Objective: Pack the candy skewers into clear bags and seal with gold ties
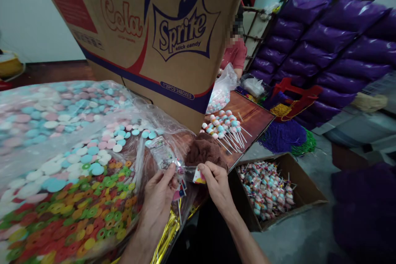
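Note:
My left hand [159, 196] pinches printed clear plastic between thumb and forefinger, close to the table's front edge. My right hand [218, 185] is closed on a white, yellow and pink printed end of a small plastic wrapper [199, 176]. The film stretches between the two hands. Just beyond my left fingers lies clear printed packaging [162, 152]; I cannot tell if it is one piece with the wrapper. A brown cloth [204, 150] is bunched right behind my hands. Past it lie several pastel candies on white sticks [225, 126].
Left are pastel candy discs [83, 152] and coloured gummy rings [102, 214] under clear plastic. A tall carton [130, 62] stands behind. Wrapped candies fill an open box [297, 210] at right. Gold ties [165, 239] lie below. Another person [236, 51] sits beyond the carton.

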Demonstrator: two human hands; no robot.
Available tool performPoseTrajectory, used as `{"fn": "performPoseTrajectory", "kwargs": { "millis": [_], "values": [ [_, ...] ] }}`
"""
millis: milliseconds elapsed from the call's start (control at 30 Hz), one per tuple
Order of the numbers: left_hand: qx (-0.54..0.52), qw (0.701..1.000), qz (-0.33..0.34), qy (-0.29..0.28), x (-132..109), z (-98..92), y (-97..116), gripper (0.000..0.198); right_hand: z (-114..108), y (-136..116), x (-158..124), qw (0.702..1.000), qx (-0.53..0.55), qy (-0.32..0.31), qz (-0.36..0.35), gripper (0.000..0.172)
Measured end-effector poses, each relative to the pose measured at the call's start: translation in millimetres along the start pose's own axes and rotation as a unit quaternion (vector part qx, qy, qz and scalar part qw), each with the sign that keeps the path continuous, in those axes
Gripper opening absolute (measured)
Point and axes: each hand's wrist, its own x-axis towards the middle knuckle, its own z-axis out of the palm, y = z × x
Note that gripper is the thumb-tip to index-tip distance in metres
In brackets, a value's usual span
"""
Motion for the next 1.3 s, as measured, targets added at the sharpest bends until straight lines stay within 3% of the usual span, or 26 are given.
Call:
{"fn": "performPoseTrajectory", "kwargs": {
  "millis": [133, 200, 267, 300, 333, 433, 567, 700, 800, 867, 1067, 1300],
  "values": [
    [0.005, 0.999, 0.049, -0.004, 2.4, 2.7, -5.5, 0.031, -7.1, 3.9, 13.9, 0.999, -0.040, 0.027, -0.012, 0.045],
    [-0.014, 0.998, 0.061, 0.022, 4.8, 2.4, -4.1, 0.030, -18.8, 7.7, 29.6, 0.989, -0.114, 0.080, -0.039, 0.044],
    [-0.032, 0.996, 0.065, 0.044, 7.8, 1.1, -0.1, 0.030, -34.5, 13.0, 50.4, 0.955, -0.240, 0.166, -0.060, 0.040],
    [-0.037, 0.996, 0.066, 0.051, 9.1, 0.3, 2.2, 0.029, -42.4, 16.2, 61.6, 0.924, -0.321, 0.196, -0.064, 0.034],
    [-0.040, 0.996, 0.066, 0.055, 10.2, -0.5, 4.3, 0.028, -49.6, 19.8, 72.5, 0.912, -0.346, 0.214, -0.062, 0.026],
    [-0.055, 0.995, 0.063, 0.063, 12.7, -2.1, 7.6, 0.026, -62.9, 31.2, 98.2, 0.887, -0.391, 0.243, -0.043, 0.017],
    [-0.089, 0.992, 0.050, 0.075, 18.6, -4.5, 7.9, 0.020, -66.7, 43.1, 107.8, 0.882, -0.399, 0.248, -0.043, 0.019],
    [-0.114, 0.990, 0.045, 0.073, 23.8, -8.6, 10.3, 0.016, -70.0, 46.6, 87.6, 0.894, -0.362, 0.260, -0.053, 0.025],
    [-0.128, 0.988, 0.042, 0.075, 25.3, -11.4, 12.3, 0.015, -70.7, 44.1, 52.9, 0.914, -0.301, 0.265, -0.064, 0.028],
    [-0.135, 0.987, 0.032, 0.077, 26.7, -13.2, 12.5, 0.017, -68.8, 40.3, 24.1, 0.939, -0.205, 0.263, -0.086, 0.026],
    [-0.124, 0.987, 0.019, 0.097, 31.1, -15.0, 12.9, 0.019, -55.9, 24.3, -42.2, 0.983, -0.116, 0.123, -0.077, 0.014],
    [-0.110, 0.990, -0.016, 0.085, 26.2, -14.4, 20.2, 0.015, -54.6, 18.6, -50.3, 0.981, -0.131, 0.046, -0.137, 0.012]
  ]
}}
